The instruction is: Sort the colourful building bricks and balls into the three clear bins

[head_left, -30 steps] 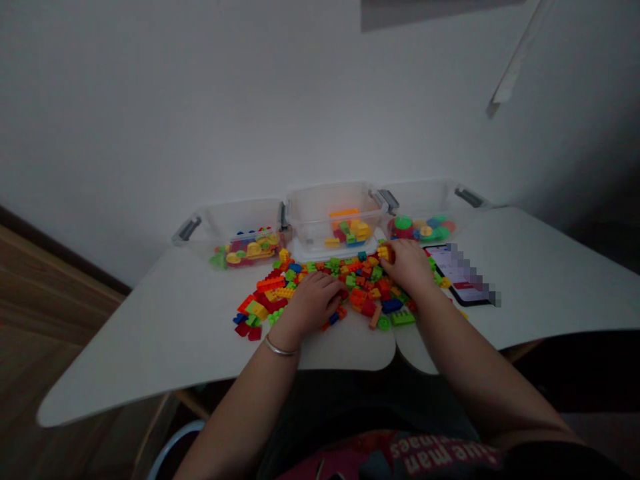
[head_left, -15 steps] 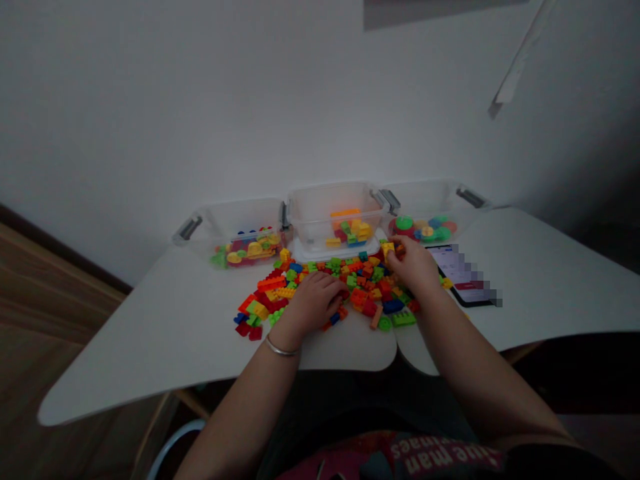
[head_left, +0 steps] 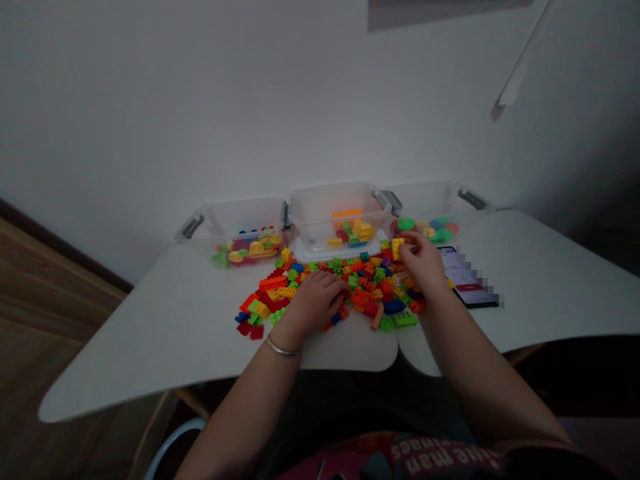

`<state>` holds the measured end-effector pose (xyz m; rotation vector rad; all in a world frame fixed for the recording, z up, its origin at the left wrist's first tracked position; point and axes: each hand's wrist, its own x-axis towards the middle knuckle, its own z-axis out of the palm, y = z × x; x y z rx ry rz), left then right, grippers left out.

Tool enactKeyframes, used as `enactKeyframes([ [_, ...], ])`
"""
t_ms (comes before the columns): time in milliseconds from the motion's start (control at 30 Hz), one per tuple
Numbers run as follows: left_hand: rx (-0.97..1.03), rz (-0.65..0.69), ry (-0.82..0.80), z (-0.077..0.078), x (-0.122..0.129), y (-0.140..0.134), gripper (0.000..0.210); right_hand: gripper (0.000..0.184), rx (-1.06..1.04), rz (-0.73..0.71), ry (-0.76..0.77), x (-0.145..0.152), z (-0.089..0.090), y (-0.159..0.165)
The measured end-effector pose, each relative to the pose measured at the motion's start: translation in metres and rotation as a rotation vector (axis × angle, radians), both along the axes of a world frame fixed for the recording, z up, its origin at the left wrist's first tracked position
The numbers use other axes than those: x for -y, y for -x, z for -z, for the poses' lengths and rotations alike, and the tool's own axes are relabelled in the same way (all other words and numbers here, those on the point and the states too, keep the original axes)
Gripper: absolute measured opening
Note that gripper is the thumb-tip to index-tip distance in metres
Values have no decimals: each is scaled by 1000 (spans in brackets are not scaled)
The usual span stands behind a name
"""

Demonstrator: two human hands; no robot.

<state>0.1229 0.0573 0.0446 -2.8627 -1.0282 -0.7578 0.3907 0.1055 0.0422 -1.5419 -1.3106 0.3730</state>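
A yellow toy building brick [head_left: 398, 249] is pinched between the thumb and fingers of my right hand [head_left: 421, 261], raised just over the far right side of the brick pile. My left hand [head_left: 319, 300] rests on the middle of the pile, its fingers curled down. A bit of red shows at its fingertips, but what they hold, if anything, is hidden. Around both hands lie loose bricks [head_left: 367, 303] in red, orange, green, yellow and blue. Behind them stands a clear plastic box [head_left: 313, 227] with a few bricks inside.
A left clear box [head_left: 220, 223] holds yellow, red and green pieces. Round green, blue and red pieces lie in a right clear box [head_left: 425, 200]. A phone [head_left: 467, 277] is on the white table [head_left: 165, 333], beside my right forearm. The wall rises close behind the boxes.
My right hand has moved slightly right and up with the yellow brick, which now shows more clearly. My left hand stays in place on the pile.
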Motion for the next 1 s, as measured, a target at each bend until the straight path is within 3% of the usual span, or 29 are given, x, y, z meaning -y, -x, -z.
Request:
enactKeyframes([
  [133,95,24,-89,-1,1,1,21,39,-490,-187,-51,-1,-8,9],
  [233,181,25,-140,-3,4,0,23,41,-630,-340,-19,6,-15,23],
  [433,281,-96,-66,-4,8,2,40,38,-389,-618,-13,30,-18,56],
  [533,312,-161,-57,-3,6,6,45,31,-211,-711,-109,39,-17,72],
  [667,320,-203,-48,-1,2,11,37,33,-92,-772,-205,43,-14,83],
  [833,321,-231,-55,-3,3,13,31,34,-83,-819,-138,43,-9,85],
  [1000,318,-281,-128,-1,2,15,29,41,-163,-763,-57,43,-7,86],
])
